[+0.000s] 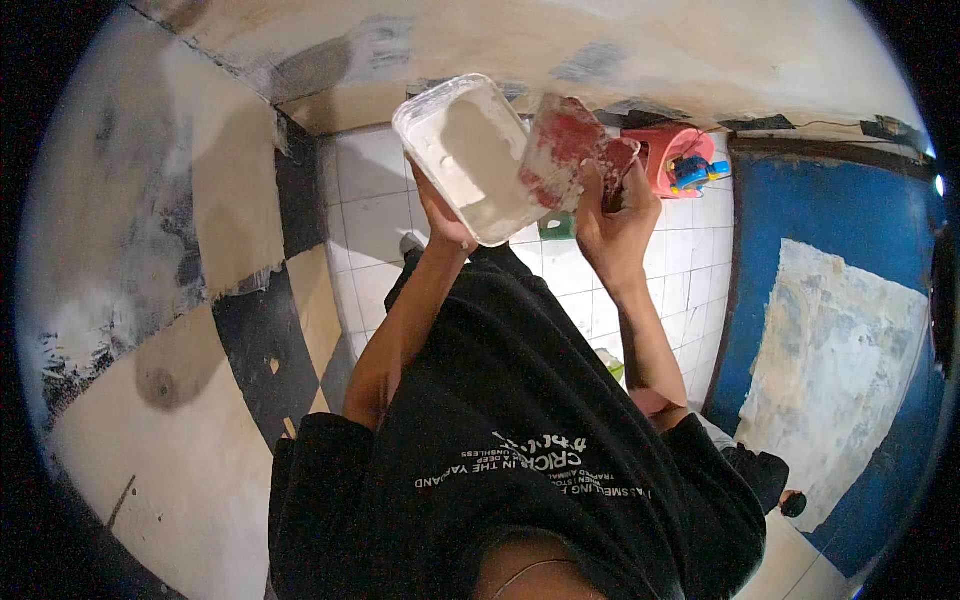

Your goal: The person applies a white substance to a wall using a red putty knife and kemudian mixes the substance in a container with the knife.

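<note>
Two bare hands are working close together above a white tiled floor (375, 215). The left hand (440, 215) is gripping a clear rectangular plastic container (470, 155) from beneath, fingers wrapped under its near edge, tilting it so its open top is facing the camera; pale, smooth putty is filling its inside. The right hand (612, 215) is closing its grip around the handle of a red scraper (565, 150), whose flat blade is smeared with whitish paste and touching the container's right rim. Behind them a wall (230, 190) is showing rough patches of pale filler over dark paint, uneven and chalky. A pink plastic stool (665, 155) is sitting on the floor beyond the scraper, with a small blue toy (693, 172) resting on it. To the right, a blue wall (800, 200) is bearing a large ragged patch of grey-white plaster (835, 370). The person's black printed shirt (520, 420) is filling the lower part of the view, hiding much of the floor below.
</note>
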Action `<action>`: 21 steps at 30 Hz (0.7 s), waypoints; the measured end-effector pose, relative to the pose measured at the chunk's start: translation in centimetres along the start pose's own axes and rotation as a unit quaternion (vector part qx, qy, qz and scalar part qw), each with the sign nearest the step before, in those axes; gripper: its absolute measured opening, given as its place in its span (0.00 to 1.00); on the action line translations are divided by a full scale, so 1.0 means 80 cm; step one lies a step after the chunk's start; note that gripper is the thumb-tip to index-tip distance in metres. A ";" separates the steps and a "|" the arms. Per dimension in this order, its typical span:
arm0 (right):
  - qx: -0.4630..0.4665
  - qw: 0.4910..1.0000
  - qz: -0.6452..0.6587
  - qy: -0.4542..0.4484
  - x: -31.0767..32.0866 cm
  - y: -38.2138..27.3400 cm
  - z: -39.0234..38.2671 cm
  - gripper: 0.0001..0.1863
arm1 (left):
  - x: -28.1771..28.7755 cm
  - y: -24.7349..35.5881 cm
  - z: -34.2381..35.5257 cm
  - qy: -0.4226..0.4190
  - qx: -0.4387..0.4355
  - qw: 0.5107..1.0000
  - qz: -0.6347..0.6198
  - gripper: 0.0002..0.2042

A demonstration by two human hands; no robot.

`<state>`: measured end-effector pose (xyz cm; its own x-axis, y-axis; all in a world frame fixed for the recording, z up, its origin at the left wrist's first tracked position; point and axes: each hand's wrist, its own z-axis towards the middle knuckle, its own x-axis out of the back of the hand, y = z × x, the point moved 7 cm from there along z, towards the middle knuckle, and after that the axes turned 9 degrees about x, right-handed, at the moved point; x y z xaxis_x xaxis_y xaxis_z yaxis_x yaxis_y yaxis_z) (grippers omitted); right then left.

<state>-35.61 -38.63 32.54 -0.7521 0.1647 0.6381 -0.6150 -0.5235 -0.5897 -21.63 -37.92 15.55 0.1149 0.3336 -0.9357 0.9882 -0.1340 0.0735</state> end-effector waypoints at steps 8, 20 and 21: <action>-0.063 0.997 0.036 -0.033 -0.023 -0.009 -0.023 0.09 | 0.008 -0.003 0.004 -0.201 -0.273 0.903 0.264 0.55; 0.094 0.936 -0.258 -0.223 -0.060 -0.026 0.054 0.20 | -0.034 -0.012 -0.013 -0.198 -0.165 0.938 0.233 0.49; 0.093 0.933 -0.253 -0.236 -0.065 -0.026 0.053 0.20 | -0.042 -0.008 -0.028 -0.238 -0.244 0.889 0.307 0.48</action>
<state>-29.44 -41.97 32.57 -0.1604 0.0662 0.9848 -0.7779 -0.6226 -0.0848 -22.42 -36.89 19.44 0.7058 -0.1113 -0.6996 0.6943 0.3043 0.6521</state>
